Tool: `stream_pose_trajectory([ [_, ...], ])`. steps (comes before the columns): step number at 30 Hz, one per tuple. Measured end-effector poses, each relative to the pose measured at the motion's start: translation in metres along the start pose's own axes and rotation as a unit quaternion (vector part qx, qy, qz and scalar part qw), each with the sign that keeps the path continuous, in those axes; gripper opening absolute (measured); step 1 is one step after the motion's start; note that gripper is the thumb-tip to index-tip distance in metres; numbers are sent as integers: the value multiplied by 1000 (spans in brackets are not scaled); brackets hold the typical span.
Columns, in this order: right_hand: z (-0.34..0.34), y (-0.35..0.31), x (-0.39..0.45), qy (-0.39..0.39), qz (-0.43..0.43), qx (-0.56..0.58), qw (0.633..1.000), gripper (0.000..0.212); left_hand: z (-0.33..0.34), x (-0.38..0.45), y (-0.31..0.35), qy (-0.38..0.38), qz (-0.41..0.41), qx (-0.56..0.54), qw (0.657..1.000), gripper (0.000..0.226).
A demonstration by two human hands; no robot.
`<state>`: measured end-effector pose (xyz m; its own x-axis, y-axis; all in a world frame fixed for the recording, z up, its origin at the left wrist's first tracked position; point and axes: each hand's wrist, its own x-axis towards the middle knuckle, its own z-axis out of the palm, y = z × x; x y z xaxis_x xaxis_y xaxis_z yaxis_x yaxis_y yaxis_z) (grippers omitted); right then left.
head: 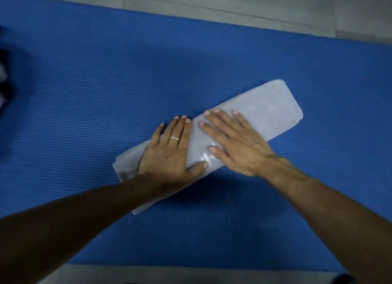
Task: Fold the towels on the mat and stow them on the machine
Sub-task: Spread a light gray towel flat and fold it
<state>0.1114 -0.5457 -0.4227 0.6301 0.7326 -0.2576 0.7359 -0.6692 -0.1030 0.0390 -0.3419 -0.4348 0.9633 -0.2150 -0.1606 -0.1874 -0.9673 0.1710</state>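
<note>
Grey towel (pixel 265 112) folded to long strip, diagonal on blue mat (pixel 84 82); left hand (pixel 169 152) and right hand (pixel 233 143) flat, fingers straight, gripping nothing (pressing only); smooth outward before next fold.

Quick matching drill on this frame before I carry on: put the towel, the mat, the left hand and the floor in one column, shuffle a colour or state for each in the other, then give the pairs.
Things:
1. towel
2. mat
3. left hand
4. floor

Descriptions:
A. grey, showing beyond the far edge of the mat
B. blue and ribbed
C. folded into a long light strip, lying diagonally
D. wears a ring, pressing flat on the strip

Pairs: 1-C, 2-B, 3-D, 4-A. The right hand also presses flat on the towel, fingers straight.
</note>
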Motion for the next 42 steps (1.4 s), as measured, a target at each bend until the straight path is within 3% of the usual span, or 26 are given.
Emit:
stream_pose_trajectory([
  [5, -6, 28, -10, -26, 287, 27, 957, 65, -8, -13, -13, -35, 15, 35, 999, 103],
  [8, -17, -10, 1, 6, 338, 56, 939, 61, -11, -35, -40, -36, 3, 27, 999, 99],
  [13, -9, -105, -4, 91, 137, 73, 984, 50, -19, -64, -70, 22, -46, -43, 998, 66],
  [15, -1, -126, -12, 83, 118, 100, 984, 53, -23, -61, -73, 6, -86, -143, 986, 54],
  [18, 7, -142, -29, 93, 103, 124, 982, 61, -40, -48, -80, -87, -172, -317, 929, 39],
  [21, 7, -145, -40, 66, 92, 118, 986, 71, -53, -44, -86, -142, -179, -362, 904, 33],
  [24, 4, -148, -40, 65, 88, 114, 987, 82, -60, -44, -85, -138, -192, -375, 896, 28],
  [26, 0, -152, -37, 82, 87, 120, 986, 89, -65, -45, -84, -122, -226, -451, 854, 32],
  [30, -6, -166, -27, 126, 98, 129, 979, 97, -74, -46, -75, -141, -300, -616, 715, 25],
  [34, -14, -180, -22, 206, 124, 192, 951, 56, -77, -50, -68, -150, -323, -627, 693, 21],
  [36, -27, -176, -23, 191, 175, 322, 911, 29, -82, -51, -66, -141, -346, -595, 712, 34],
  [37, -34, -170, -24, 168, 210, 413, 870, 18, -85, -50, -67, -136, -356, -567, 731, 43],
  [39, -46, -156, -29, 147, 256, 577, 761, 17, -90, -47, -66, -127, -339, -539, 761, 63],
  [40, -48, -148, -32, 144, 269, 641, 704, 18, -91, -43, -64, -118, -312, -564, 755, 70],
  [42, -50, -135, -37, 137, 281, 738, 598, 22, -88, -38, -55, -107, -232, -665, 701, 79],
])
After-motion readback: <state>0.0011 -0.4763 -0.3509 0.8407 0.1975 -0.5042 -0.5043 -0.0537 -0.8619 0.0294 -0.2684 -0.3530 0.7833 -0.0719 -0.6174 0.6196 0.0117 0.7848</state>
